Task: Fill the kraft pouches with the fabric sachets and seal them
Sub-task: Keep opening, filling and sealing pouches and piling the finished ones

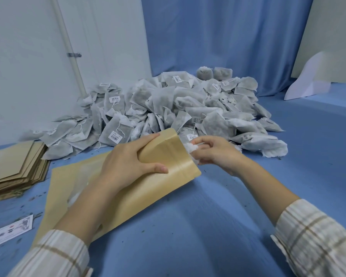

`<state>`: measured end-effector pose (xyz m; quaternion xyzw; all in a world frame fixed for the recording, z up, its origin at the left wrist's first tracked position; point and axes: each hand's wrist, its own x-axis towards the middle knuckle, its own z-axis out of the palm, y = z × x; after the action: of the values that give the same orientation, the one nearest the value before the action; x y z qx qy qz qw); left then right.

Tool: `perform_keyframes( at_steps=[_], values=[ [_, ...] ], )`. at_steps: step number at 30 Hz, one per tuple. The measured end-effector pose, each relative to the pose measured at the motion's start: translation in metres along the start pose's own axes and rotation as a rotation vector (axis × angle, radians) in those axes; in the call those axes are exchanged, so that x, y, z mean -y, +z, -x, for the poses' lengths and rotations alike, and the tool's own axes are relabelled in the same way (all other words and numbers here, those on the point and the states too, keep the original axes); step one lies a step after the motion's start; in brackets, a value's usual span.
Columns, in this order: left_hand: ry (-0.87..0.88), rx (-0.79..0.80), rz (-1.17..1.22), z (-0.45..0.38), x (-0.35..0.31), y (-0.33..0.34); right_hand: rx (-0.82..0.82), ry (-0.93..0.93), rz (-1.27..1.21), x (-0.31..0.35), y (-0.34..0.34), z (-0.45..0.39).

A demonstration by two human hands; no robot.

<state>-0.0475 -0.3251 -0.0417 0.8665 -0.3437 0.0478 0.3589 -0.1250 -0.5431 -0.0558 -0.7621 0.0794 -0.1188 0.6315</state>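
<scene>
L hand [128, 164] grips pouch [164, 156] near its open top, fingers curled round it. R hand [214, 152] pinches white sachet [190, 148] at pouch mouth. Sachet pile [178, 104] just behind.

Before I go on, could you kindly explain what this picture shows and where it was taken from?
There is no machine here: a camera worn on a person's head looks down at their two bare hands. The left hand grips a kraft pouch near its open mouth. The right hand pinches a white fabric sachet at that mouth, pushing it in. A second pouch lies flat underneath. On the blue surface sit a big heap of tagged sachets, a stack of empty pouches at the left, and a printed card.
</scene>
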Motion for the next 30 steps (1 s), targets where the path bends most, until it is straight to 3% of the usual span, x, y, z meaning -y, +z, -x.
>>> perform_keyframes(
  at_steps=[3,7,9,13,16,18,20,22,24,27,30],
  values=[
    [0.082,0.069,-0.019,0.001,-0.008,0.009,0.077,-0.003,0.191,0.002,0.016,-0.011],
    [0.124,0.105,-0.025,-0.005,-0.011,0.017,0.142,0.29,0.134,0.006,0.031,-0.026],
    [0.127,0.093,-0.025,-0.01,-0.009,0.017,0.157,0.308,0.198,0.007,0.033,-0.036],
    [0.107,0.049,-0.065,-0.02,0.0,0.013,0.058,0.241,0.055,0.007,0.043,-0.061],
    [0.063,0.024,-0.122,-0.026,0.012,0.009,-0.11,0.002,0.097,-0.002,0.04,-0.069],
    [0.022,0.003,-0.133,-0.029,0.02,0.008,-0.317,-0.128,0.232,-0.011,0.032,-0.072],
    [-0.01,0.0,-0.123,-0.032,0.025,0.008,-0.464,-0.065,0.637,-0.025,0.025,-0.081],
    [-0.022,0.015,-0.117,-0.035,0.027,0.009,-0.365,0.068,0.991,-0.041,0.023,-0.089],
    [-0.025,0.024,-0.115,-0.037,0.028,0.011,-0.304,0.074,1.092,-0.048,0.027,-0.092],
    [-0.034,0.026,-0.115,-0.038,0.029,0.011,-0.47,-0.094,0.946,-0.055,0.031,-0.091],
    [-0.039,0.01,-0.106,-0.038,0.03,0.008,-0.654,-0.11,0.369,-0.047,0.029,-0.079]
  ],
)
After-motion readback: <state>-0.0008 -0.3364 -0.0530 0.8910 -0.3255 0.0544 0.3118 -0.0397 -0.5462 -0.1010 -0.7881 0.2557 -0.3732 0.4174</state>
